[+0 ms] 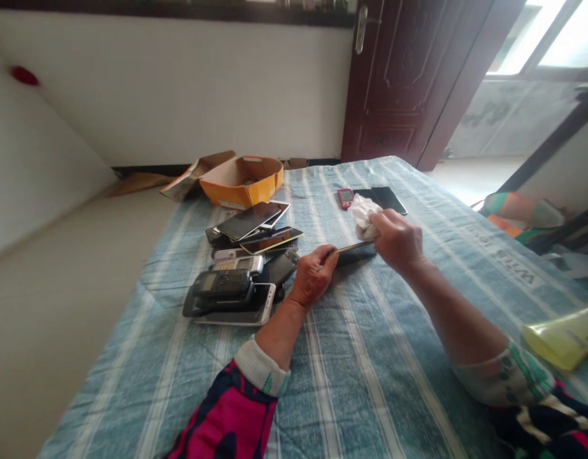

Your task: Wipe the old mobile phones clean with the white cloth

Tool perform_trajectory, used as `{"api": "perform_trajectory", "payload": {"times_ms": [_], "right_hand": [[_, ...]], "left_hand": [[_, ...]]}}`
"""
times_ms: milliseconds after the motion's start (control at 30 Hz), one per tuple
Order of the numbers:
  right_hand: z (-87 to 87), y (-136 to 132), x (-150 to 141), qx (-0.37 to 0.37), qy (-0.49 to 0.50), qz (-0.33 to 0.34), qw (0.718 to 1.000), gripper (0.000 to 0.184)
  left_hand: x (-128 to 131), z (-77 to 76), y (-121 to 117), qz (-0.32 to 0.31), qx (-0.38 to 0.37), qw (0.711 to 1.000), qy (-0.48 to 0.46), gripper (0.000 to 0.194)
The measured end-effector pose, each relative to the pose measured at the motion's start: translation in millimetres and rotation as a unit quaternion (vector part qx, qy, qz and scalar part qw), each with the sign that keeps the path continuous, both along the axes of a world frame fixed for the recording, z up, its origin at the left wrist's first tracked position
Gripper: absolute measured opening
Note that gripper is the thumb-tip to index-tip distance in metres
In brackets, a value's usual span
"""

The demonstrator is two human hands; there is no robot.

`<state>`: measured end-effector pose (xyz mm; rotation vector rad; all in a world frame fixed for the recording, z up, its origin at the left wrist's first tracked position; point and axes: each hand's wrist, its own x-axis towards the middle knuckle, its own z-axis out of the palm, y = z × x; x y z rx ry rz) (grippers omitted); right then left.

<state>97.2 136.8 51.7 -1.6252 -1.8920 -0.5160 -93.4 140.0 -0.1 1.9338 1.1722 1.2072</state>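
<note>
Pinched in my left hand (316, 274) is a thin mobile phone (353, 247), seen nearly edge-on above the cloth. My right hand (397, 239) is closed on a crumpled white tissue (363, 215) at the phone's far right end. Left of my left hand lies a loose heap of old phones: a black keypad phone (223, 284) on top of a white-edged smartphone (262, 306), a silver keypad phone (239, 262), and a dark smartphone (248, 220) among several others. Beyond the tissue lie a small red phone (345, 198) and a black smartphone (390, 199).
A striped blue cloth (322, 408) covers the bed-like surface. An open orange cardboard box (246, 190) with its flap folded out stands at the far left edge. Something yellow and shiny (564, 338) lies at the right. A dark red door (403, 76) is behind.
</note>
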Motion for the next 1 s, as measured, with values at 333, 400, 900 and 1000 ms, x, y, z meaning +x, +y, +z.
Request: {"api": "perform_trajectory", "payload": {"times_ms": [333,400,900,1000], "right_hand": [[-18.2,-25,-28,-0.06,-0.026,0.08,0.995,0.02],[-16.9,-26,-31,-0.072,-0.011,0.094,0.993,0.018],[-11.8,-13,-25,-0.132,0.068,0.248,0.957,0.02],[-12.6,-12,-26,-0.157,0.069,0.253,0.952,0.024]], "left_hand": [[0,4.0,-1,-0.02,-0.016,1.0,-0.008,0.021],[0,4.0,-1,-0.018,-0.012,1.0,0.0,0.021],[-1,3.8,0,-0.013,-0.015,1.0,-0.01,0.022],[-2,2.8,1,-0.009,-0.013,1.0,-0.01,0.022]]}}
